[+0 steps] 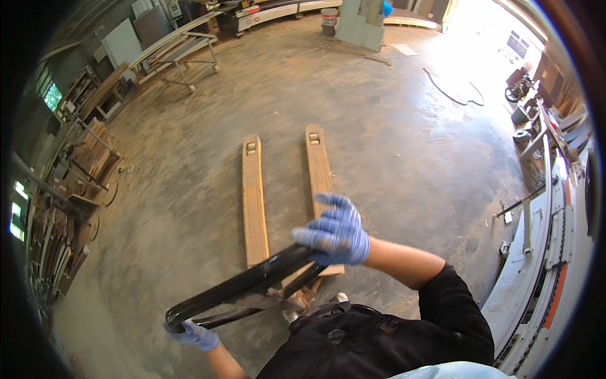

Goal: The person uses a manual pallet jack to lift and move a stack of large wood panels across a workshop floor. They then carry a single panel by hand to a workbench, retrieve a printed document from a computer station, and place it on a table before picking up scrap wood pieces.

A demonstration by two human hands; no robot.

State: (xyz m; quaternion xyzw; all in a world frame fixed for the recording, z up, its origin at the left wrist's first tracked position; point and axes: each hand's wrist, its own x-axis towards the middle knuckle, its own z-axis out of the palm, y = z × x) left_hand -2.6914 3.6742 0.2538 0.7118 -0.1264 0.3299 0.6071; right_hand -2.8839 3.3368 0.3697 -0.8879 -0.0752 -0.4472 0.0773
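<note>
A: Where does the handle lie just now?

B: Between the two hands, out in front of the black shirt. It's a black loop, and it slants: the left end is low in view, the right end higher up

A: What does the left hand do?

B: It's at the left end, right at the loop's corner. Gloved in blue, it comes in from below and curls round, so that grip looks closed on the handle, though some of the fingers are hidden

A: And the right hand, is it as tight?

B: No, that one is loose. Its fingers are spread and partly raised, a bit blurred, over the right end. The handle sits under the palm rather than inside a fist; whether the palm bears on it, I can't tell

A: What's beyond?

B: The left fork and the right fork, both along the floor, pointing away from the body. The left one shows past the middle of the handle; the right one runs behind the right hand, which covers part of it
</note>
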